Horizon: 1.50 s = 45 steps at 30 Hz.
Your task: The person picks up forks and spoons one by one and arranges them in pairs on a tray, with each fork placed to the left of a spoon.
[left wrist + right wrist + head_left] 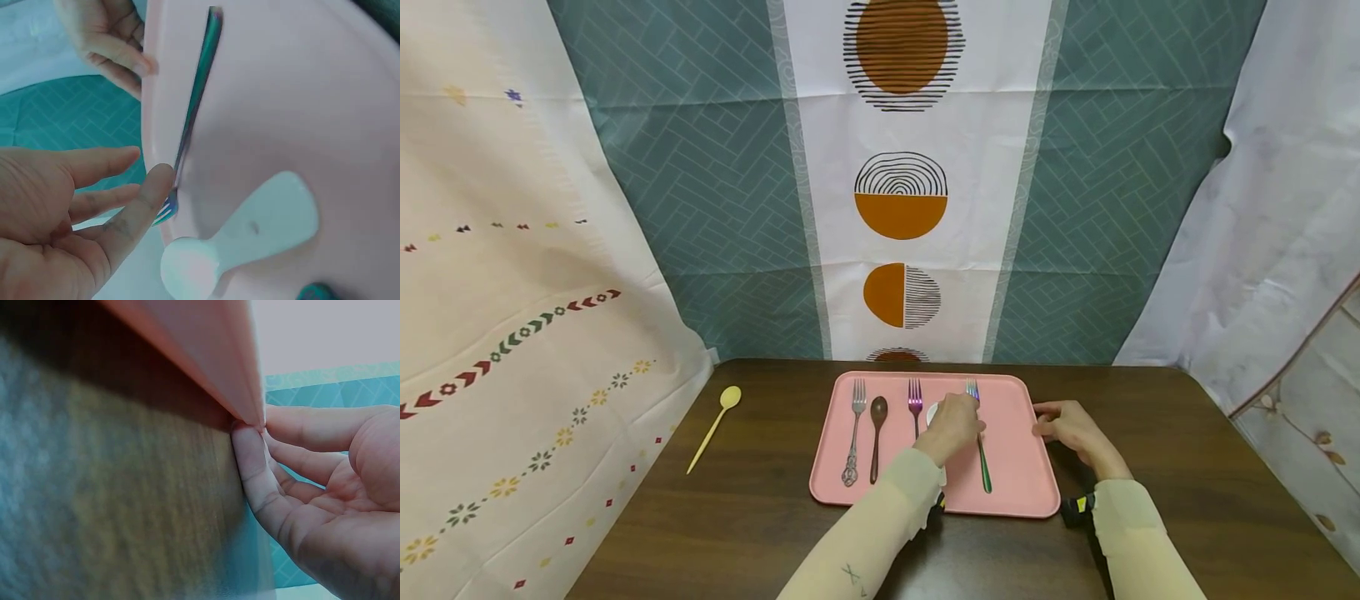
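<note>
A pink tray (1015, 450) holds a row of cutlery. Over its right half is my left hand (953, 427), fingers extended and parted, a fingertip right at the neck of a fork with a green handle (203, 72) and bluish tines. Beside that fork lies a white spoon (265, 219) with a short broad handle, mostly hidden by the hand in the head view. At the tray's right rim, my right hand (1075, 433) pinches the edge between thumb and fingers (253, 456). Further left on the tray are a purple fork (915, 398), a dark brown spoon (877, 429) and an ornate silver fork (853, 433).
The tray stands on a dark wooden table (737, 517) near its back edge. A yellow spoon (718, 421) lies on the table to the left. Patterned cloths (715, 167) hang behind and at both sides.
</note>
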Each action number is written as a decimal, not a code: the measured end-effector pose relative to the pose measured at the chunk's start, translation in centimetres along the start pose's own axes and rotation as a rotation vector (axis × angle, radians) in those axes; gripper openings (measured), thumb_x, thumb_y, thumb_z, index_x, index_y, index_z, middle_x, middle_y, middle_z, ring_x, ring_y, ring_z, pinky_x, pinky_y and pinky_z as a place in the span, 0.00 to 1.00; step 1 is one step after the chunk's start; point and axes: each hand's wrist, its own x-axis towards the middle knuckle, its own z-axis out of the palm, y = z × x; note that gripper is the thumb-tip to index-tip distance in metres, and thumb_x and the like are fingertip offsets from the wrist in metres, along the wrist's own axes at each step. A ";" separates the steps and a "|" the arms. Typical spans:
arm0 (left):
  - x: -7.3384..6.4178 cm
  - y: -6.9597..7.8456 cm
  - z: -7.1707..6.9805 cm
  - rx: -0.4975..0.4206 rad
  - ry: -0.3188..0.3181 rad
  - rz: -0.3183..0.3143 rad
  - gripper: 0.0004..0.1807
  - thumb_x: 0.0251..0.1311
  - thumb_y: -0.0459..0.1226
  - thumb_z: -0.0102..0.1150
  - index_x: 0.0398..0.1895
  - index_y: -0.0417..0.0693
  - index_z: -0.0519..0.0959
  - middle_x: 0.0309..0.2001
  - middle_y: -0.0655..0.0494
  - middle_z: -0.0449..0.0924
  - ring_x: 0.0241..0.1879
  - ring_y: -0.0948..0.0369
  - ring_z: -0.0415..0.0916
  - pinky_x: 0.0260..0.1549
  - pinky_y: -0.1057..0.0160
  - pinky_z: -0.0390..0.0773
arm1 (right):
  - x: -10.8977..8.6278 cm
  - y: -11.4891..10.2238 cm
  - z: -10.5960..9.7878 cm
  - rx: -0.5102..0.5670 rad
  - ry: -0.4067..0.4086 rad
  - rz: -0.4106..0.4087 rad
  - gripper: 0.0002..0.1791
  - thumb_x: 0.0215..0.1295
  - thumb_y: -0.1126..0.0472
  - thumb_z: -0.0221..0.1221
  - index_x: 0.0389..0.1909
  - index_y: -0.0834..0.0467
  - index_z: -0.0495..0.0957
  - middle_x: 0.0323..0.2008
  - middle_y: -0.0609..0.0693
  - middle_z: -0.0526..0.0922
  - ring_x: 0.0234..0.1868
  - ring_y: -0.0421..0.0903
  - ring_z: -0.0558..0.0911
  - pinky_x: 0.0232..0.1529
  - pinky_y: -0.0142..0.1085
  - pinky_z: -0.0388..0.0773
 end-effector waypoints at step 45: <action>-1.3 -7.7 -9.5 -0.045 0.156 0.004 0.13 0.73 0.39 0.62 0.55 0.47 0.87 0.47 0.49 0.86 0.37 0.57 0.78 0.32 0.60 0.77 | -0.1 0.0 -0.1 0.022 -0.013 -0.014 0.30 0.63 0.74 0.61 0.65 0.83 0.67 0.33 0.56 0.79 0.36 0.48 0.80 0.45 0.43 0.85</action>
